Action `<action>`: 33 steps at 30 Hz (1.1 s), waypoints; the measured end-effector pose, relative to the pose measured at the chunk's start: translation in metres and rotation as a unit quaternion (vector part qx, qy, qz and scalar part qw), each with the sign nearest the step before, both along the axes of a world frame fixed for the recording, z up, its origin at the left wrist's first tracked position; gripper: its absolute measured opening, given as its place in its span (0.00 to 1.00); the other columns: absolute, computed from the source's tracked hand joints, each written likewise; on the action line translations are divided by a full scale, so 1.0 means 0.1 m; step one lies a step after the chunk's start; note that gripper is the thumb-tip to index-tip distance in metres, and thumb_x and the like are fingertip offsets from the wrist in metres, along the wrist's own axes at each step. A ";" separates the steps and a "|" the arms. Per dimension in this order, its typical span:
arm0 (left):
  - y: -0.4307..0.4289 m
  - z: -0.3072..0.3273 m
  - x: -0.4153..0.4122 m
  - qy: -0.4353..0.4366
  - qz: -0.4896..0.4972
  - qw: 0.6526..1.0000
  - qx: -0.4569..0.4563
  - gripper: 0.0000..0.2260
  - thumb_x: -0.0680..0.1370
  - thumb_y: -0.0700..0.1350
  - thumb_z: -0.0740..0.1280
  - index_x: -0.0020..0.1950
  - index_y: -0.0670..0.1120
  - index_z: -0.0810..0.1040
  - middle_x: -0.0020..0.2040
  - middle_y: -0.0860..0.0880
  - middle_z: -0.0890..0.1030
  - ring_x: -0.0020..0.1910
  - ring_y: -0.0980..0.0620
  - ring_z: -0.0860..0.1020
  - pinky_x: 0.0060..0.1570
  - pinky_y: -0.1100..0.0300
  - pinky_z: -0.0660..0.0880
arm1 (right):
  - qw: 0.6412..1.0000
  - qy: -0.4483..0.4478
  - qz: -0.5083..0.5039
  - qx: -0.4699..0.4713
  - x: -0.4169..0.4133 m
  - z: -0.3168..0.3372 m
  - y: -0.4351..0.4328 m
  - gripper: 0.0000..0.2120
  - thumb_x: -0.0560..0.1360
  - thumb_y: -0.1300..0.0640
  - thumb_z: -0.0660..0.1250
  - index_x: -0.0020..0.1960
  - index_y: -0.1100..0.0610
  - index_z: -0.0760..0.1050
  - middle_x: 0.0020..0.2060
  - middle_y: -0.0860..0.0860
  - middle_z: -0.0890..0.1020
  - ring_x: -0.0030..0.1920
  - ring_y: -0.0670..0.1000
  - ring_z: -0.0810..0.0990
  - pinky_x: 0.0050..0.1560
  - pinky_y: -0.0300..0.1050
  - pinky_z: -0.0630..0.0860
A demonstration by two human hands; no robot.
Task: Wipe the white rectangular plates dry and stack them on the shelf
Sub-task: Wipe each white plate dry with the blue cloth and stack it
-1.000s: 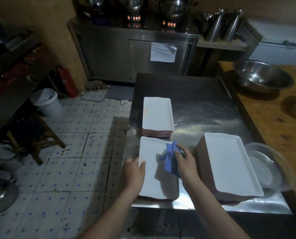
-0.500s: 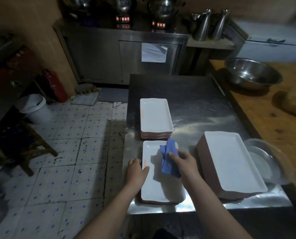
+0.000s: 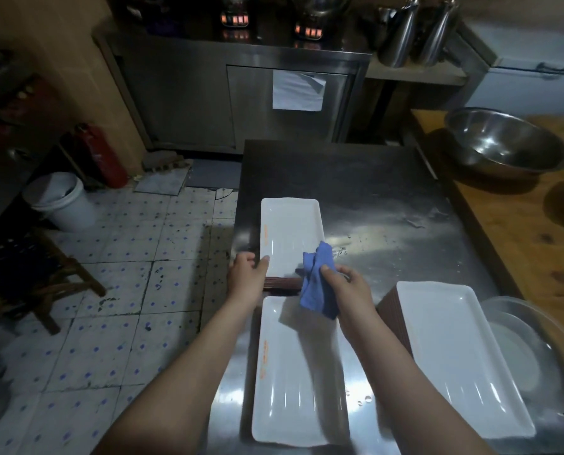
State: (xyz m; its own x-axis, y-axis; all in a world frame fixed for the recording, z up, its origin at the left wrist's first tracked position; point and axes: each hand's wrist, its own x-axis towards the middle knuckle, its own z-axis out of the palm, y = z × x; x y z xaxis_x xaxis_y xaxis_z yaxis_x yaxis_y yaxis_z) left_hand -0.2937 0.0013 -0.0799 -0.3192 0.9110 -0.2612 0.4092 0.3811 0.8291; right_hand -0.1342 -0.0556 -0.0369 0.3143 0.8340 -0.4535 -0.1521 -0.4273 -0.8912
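Three lots of white rectangular plates lie on the steel table. The far stack is in the middle, a near plate lies by the front edge, and a taller stack stands at the right. My left hand grips the near left corner of the far stack's top plate, thumb on its rim. My right hand holds a bunched blue cloth over that plate's near right corner. The cloth hangs down over the gap between the far stack and the near plate.
A steel mixing bowl sits on the wooden counter to the right. Clear plastic dishes crowd the table's right edge beside the tall stack. On the tiled floor at the left stand a white bucket and a wooden stool.
Both hands have moved away from the near plate to the near end of the far stack. The cloth went with my right hand.
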 end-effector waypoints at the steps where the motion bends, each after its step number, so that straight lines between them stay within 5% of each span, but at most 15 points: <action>1: 0.12 0.02 0.02 0.011 0.005 1.000 0.000 0.17 0.76 0.49 0.66 0.60 0.40 0.74 0.58 0.42 0.75 0.51 0.48 0.73 0.50 0.61 0.66 | 1.000 0.002 0.003 0.000 0.02 0.00 0.08 0.12 0.74 0.53 0.69 0.56 0.55 0.73 0.43 0.46 0.78 0.43 0.43 0.75 0.36 0.39 0.68; 9: 0.61 -0.04 0.16 0.068 -0.003 0.997 -0.044 0.17 0.75 0.49 0.67 0.58 0.38 0.73 0.59 0.39 0.73 0.56 0.41 0.73 0.53 0.56 0.69 | 0.999 -0.006 0.038 -0.006 0.08 -0.09 0.63 0.07 0.74 0.57 0.70 0.48 0.51 0.73 0.42 0.43 0.78 0.41 0.40 0.76 0.36 0.33 0.69; 13: 0.60 -0.13 0.16 0.088 -0.009 0.996 -0.029 0.11 0.76 0.45 0.67 0.51 0.39 0.73 0.56 0.40 0.75 0.51 0.42 0.75 0.47 0.57 0.71 | 0.999 0.000 0.032 -0.025 0.10 -0.13 0.76 0.11 0.73 0.57 0.70 0.55 0.54 0.75 0.50 0.49 0.79 0.49 0.48 0.77 0.43 0.40 0.71; 18: 0.62 -0.04 0.14 0.102 0.008 0.995 0.000 0.09 0.79 0.42 0.62 0.54 0.37 0.75 0.57 0.40 0.75 0.52 0.43 0.75 0.44 0.62 0.65 | 1.000 0.000 0.018 -0.022 0.11 -0.15 0.82 0.12 0.73 0.58 0.70 0.55 0.54 0.75 0.51 0.50 0.79 0.49 0.49 0.78 0.40 0.36 0.71; 24: 0.60 0.16 0.04 0.089 0.021 0.996 0.008 0.06 0.80 0.42 0.59 0.50 0.41 0.72 0.47 0.45 0.78 0.41 0.47 0.73 0.34 0.59 0.62 | 1.000 -0.008 0.016 0.011 0.09 -0.05 0.84 0.08 0.74 0.60 0.68 0.51 0.52 0.72 0.46 0.43 0.77 0.44 0.40 0.75 0.39 0.35 0.69; 33: 0.48 0.38 -0.03 -0.036 0.054 0.998 -0.016 0.03 0.79 0.42 0.59 0.47 0.43 0.67 0.42 0.48 0.73 0.38 0.49 0.71 0.34 0.59 0.66 | 0.999 -0.013 -0.004 0.036 0.04 0.27 0.75 0.09 0.73 0.58 0.69 0.45 0.47 0.71 0.43 0.47 0.78 0.42 0.45 0.77 0.36 0.41 0.70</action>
State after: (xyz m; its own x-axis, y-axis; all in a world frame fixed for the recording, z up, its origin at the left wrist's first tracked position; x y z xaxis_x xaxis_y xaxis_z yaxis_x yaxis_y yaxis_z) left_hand -0.2968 0.0497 -0.0421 -0.3945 0.8631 -0.3153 0.3036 0.4463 0.8418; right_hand -0.1302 0.0192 -0.0103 0.3317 0.8619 -0.3835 -0.1313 -0.3604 -0.9235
